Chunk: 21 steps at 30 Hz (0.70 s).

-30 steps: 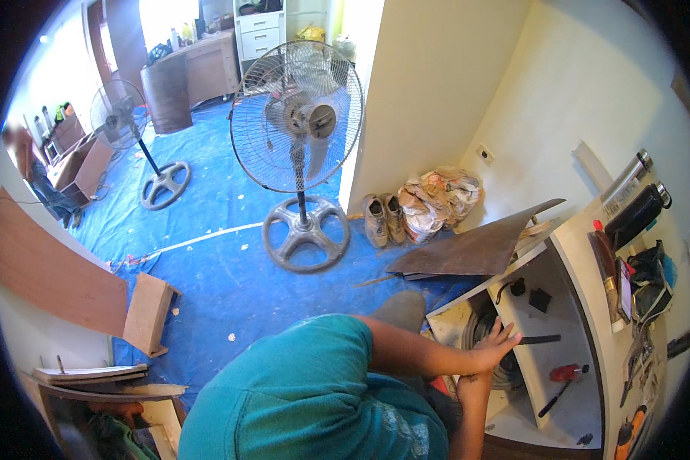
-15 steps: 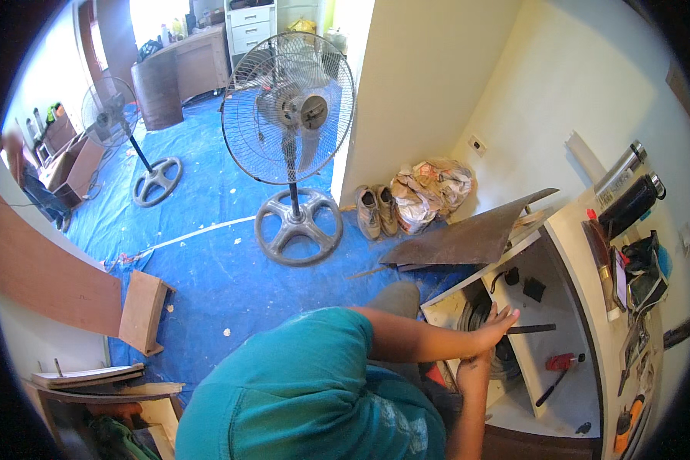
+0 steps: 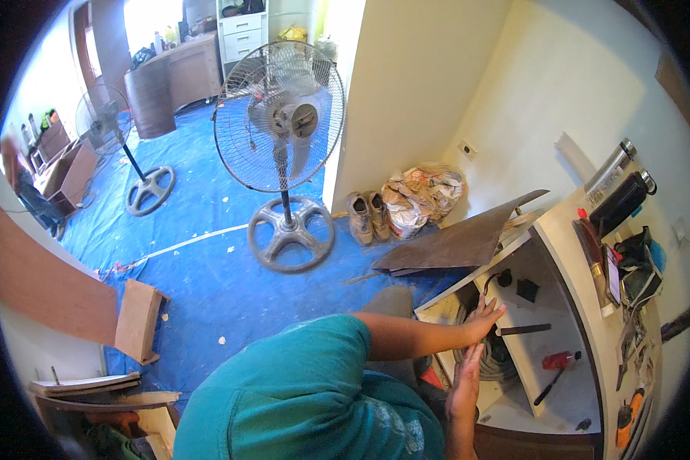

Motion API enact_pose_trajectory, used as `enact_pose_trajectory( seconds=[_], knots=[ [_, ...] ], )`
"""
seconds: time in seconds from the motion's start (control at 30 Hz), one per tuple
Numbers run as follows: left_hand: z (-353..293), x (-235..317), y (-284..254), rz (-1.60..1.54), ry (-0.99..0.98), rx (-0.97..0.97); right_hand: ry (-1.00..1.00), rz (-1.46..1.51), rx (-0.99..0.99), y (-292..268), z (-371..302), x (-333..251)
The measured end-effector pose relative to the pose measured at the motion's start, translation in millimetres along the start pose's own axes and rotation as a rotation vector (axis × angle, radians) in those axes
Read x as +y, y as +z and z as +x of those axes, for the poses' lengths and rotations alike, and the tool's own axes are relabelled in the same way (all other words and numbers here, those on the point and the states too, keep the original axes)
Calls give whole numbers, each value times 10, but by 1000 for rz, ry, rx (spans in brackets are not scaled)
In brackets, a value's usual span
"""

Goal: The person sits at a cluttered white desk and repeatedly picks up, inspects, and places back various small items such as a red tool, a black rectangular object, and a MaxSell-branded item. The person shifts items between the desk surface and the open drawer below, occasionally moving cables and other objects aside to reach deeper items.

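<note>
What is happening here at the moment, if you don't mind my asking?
A person in a teal short-sleeved shirt has the left hand and right hand close together, both open, with nothing visibly held. They are in front of a coil of grey cable or hose in a cream-and-grey open cabinet. A flat black bar and a red-handled tool with a black shaft lie nearby.

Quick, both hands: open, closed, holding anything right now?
Left hand: open, nothing visibly held.
Right hand: open, just below the left in the picture, nothing visibly held.
</note>
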<state>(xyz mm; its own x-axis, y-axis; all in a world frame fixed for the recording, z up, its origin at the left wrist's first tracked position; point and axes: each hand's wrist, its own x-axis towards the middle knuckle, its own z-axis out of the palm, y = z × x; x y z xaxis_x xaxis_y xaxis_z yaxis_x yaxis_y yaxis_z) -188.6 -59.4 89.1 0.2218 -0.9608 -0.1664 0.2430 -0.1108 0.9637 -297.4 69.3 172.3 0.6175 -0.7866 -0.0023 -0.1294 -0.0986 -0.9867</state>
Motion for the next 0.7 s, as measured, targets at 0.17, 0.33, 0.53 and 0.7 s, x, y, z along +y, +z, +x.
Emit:
enact_pose_trajectory(
  seconds=[0.17, 0.33, 0.53, 0.7],
  knots=[
    [-401, 30, 355, -375, 41, -97, -28, 349, 90, -96, 123, 66],
    [-571, -34, 565, -191, 77, -146, -91, 645, 154, -295, 373, 59],
    [-1021, 89, 679, -189, -33, -240, -110, 396, 516, -521, 580, 23],
    [-907, 96, 554, -553, -26, -435, -140, 465, 492, -415, 472, 119]
  ],
)
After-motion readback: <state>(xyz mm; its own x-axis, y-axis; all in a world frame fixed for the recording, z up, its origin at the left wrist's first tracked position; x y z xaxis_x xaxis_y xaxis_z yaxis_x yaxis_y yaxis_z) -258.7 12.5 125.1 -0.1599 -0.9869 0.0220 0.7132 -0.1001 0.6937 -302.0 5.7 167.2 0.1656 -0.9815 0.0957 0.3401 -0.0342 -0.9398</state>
